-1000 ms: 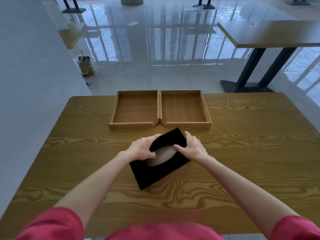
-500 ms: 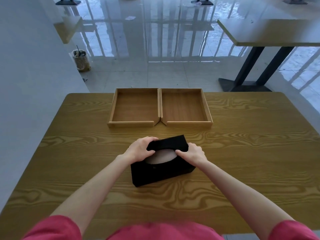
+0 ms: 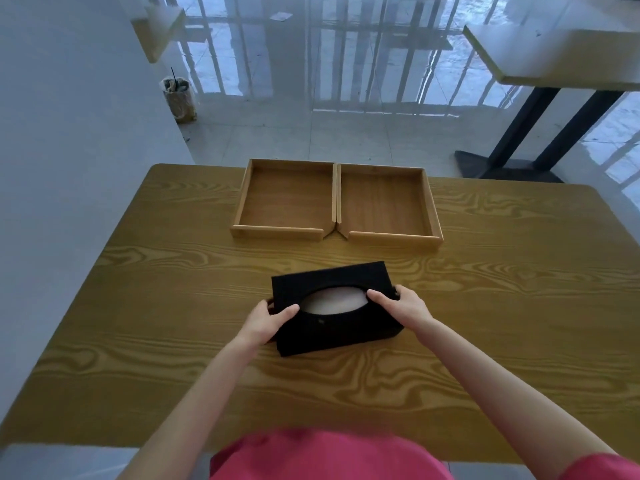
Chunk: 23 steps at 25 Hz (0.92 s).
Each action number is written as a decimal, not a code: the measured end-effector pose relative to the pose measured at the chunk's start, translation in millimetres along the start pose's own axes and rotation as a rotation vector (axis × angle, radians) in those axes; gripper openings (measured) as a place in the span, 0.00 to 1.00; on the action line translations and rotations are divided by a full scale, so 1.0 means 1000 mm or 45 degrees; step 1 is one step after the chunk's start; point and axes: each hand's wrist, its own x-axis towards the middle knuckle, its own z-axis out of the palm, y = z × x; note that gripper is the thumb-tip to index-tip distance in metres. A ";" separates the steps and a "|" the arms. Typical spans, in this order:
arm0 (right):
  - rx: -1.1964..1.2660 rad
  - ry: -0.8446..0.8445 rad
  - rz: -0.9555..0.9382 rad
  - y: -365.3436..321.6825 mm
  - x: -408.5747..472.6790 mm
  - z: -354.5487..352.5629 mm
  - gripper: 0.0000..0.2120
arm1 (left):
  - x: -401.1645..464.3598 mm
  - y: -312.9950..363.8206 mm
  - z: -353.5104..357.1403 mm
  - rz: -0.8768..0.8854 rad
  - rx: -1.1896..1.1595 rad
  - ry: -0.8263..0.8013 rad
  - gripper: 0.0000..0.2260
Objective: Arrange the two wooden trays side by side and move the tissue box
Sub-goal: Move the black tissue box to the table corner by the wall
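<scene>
Squared up since the earlier frame, tissue box [image 3: 332, 310] sits on tabletop [image 3: 502, 306] near the touching trays [image 3: 336, 202], left hand [image 3: 268, 322] and right hand [image 3: 403, 306] clamping its ends; uneven push could skew it.

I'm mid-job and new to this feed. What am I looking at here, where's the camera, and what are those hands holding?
There is no machine: a person works with bare hands, and the single camera sits on their head, looking forward and down. On the wooden table two wooden trays, the left tray and the right tray, stand side by side with inner walls meeting. Nearer the person is a black tissue box with an oval opening. The left hand and right hand grip its two ends.
</scene>
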 end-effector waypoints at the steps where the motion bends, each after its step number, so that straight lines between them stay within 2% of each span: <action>1: 0.059 -0.006 0.023 0.001 -0.001 0.002 0.27 | -0.001 -0.001 -0.001 0.001 -0.026 -0.030 0.27; 5: 0.145 0.043 0.052 -0.002 -0.005 0.012 0.25 | -0.002 -0.002 -0.004 0.047 -0.047 -0.077 0.22; 11: 0.253 -0.016 0.079 -0.020 -0.008 0.036 0.21 | 0.000 -0.009 -0.037 0.070 -0.071 0.010 0.23; 15: 0.314 -0.105 0.028 -0.058 -0.004 0.056 0.19 | 0.001 -0.006 -0.075 0.110 -0.127 0.095 0.23; 23: 0.305 -0.211 -0.120 -0.143 0.007 0.096 0.18 | 0.028 0.023 -0.169 0.285 0.043 0.275 0.21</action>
